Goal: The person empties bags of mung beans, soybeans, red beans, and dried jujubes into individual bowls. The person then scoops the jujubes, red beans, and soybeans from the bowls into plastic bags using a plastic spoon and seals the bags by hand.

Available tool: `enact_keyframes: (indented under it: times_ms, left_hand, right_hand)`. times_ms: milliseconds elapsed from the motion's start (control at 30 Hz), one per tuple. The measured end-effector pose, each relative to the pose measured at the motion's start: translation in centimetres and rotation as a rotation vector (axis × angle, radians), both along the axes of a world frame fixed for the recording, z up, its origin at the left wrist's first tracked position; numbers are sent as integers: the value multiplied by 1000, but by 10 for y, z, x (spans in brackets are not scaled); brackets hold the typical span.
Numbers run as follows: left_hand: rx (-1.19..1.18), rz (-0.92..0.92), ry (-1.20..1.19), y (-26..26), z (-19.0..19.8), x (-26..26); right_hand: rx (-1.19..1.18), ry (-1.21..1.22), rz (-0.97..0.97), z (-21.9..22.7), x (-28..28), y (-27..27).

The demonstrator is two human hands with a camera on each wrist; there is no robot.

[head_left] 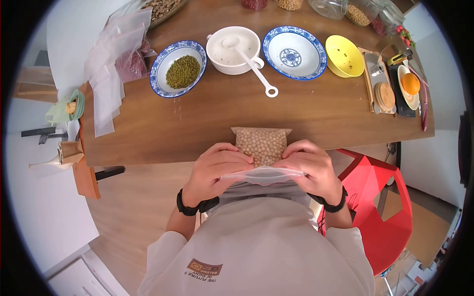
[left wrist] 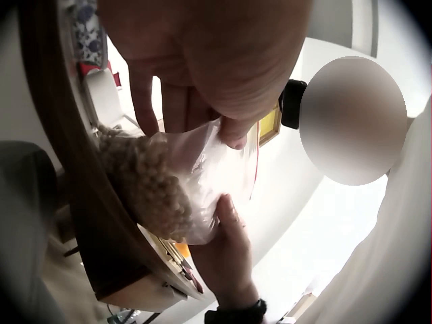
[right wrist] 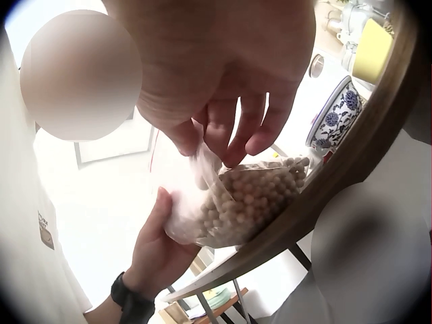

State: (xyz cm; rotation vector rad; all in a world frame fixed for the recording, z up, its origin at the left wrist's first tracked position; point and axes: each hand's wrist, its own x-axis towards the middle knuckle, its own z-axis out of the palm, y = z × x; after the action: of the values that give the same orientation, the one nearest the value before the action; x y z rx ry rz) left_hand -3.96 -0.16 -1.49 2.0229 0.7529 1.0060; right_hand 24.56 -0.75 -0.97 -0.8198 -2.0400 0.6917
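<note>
A clear plastic bag (head_left: 260, 146) of round beige beans lies at the table's near edge, its unfilled mouth end toward the person. My left hand (head_left: 220, 165) grips the bag's left side near the mouth, and my right hand (head_left: 310, 165) grips the right side. In the left wrist view, thumb and fingers of the left hand (left wrist: 202, 74) pinch the plastic above the beans (left wrist: 145, 179). The right wrist view shows the right hand (right wrist: 229, 88) pinching the bag's other upper side, with the beans (right wrist: 253, 199) gathered at the bottom.
Along the back stand a bowl of green beans (head_left: 183, 72), a white pot (head_left: 217, 61) with a white spoon (head_left: 259, 74), a patterned bowl (head_left: 308, 61) and a yellow bowl (head_left: 344, 56). Plastic bags (head_left: 106, 98) lie at left; an orange (head_left: 410, 84) sits right. A red chair (head_left: 380, 232) stands beside the person.
</note>
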Motion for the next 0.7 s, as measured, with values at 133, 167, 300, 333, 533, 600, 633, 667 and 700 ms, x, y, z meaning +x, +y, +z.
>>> enact_keyframes:
  times_ms: [133, 167, 300, 333, 533, 600, 633, 667, 700]
  left_hand:
    - [-169, 80, -57, -7, 0, 7]
    - [-209, 119, -49, -7, 4, 9]
    - [-217, 141, -67, -4, 1, 7]
    - [-216, 138, -65, -3, 0, 7]
    - [-365, 139, -200, -3, -1, 8]
    - [-398, 155, -173, -3, -1, 8]
    - [-399, 155, -172, -3, -1, 8]
    - [-433, 154, -169, -2, -1, 7]
    - [-467, 151, -166, -2, -1, 7]
  right_hand:
    - [-175, 63, -82, 12, -5, -10]
    - [-220, 82, -131, 16, -7, -11]
    - [-159, 109, -121, 12, -6, -10]
    - [-145, 121, -142, 8, -5, -9]
    - [-220, 214, -194, 0, -6, -10]
    - [-231, 224, -188, -1, -6, -9]
    - [-237, 228, -180, -1, -5, -7]
    - [-244, 233, -172, -1, -5, -6]
    - [-245, 234, -173, -2, -5, -5]
